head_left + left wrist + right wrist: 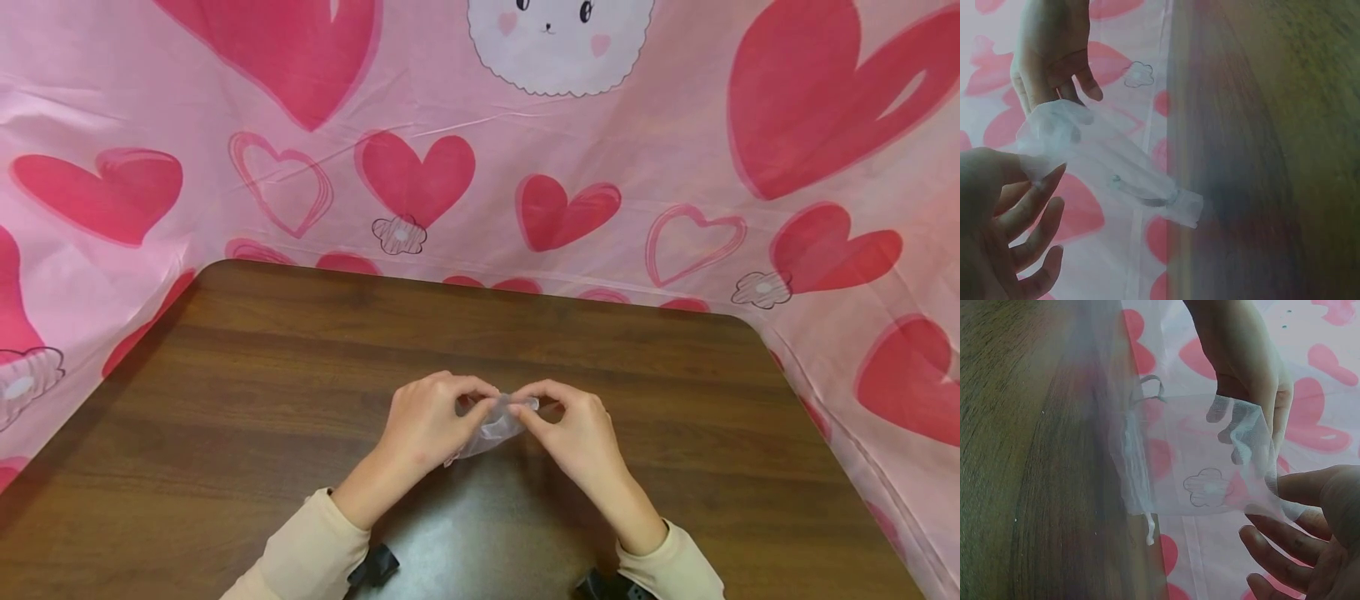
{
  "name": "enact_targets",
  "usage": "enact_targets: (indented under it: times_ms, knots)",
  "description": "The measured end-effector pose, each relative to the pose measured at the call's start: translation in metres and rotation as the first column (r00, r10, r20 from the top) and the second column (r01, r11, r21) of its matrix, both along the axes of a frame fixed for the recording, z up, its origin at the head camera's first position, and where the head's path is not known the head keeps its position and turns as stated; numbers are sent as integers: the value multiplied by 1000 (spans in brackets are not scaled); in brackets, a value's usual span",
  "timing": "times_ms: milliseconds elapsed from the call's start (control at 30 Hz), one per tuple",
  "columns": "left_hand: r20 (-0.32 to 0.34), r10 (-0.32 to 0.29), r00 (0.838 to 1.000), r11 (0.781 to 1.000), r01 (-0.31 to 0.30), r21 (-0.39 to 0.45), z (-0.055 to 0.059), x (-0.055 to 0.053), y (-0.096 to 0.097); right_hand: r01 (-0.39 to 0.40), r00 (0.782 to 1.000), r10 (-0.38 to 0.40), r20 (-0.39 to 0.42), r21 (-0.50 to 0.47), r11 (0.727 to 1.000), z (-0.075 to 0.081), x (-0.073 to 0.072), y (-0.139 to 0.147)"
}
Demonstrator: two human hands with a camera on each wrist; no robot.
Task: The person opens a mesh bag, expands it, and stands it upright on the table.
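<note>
A small sheer white organza drawstring pouch (491, 432) hangs between my two hands over the table. My left hand (429, 417) pinches one bottom corner between thumb and index finger, its other fingers loosely bent in the left wrist view. At the opposite corner, thumb and forefinger of my right hand (583, 429) grip the fabric. The right wrist view shows the pouch (1175, 450) spread flat, its gathered mouth pointing away from the fingers. From that end stick out a ribbon loop and a short knotted ribbon end (1150, 531). The backdrop shows through the mesh.
Beneath the hands lies a dark brown wood-grain table (300, 367) with rounded far corners. Pink cloth (495, 108) printed with hearts surrounds it at the back and sides. Black devices (375, 567) sit at both sleeve cuffs.
</note>
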State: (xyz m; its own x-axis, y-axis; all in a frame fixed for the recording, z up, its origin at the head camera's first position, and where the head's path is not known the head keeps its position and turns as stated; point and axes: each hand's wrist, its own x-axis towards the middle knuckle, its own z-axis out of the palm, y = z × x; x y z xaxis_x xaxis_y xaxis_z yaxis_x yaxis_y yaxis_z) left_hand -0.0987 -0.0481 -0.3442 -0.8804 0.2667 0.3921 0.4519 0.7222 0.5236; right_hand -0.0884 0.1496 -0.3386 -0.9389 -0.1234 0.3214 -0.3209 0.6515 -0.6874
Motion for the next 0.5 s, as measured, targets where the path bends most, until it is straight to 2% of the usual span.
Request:
enact_targets:
  times_ms: [300, 500]
  knots:
    - [-18, 38, 999, 997, -37, 64, 2, -1, -3, 33, 999, -33, 22, 14, 999, 0, -1, -1]
    - [-5, 35, 999, 998, -35, 52, 2, -1, -2, 47, 999, -47, -10, 20, 999, 0, 0, 0]
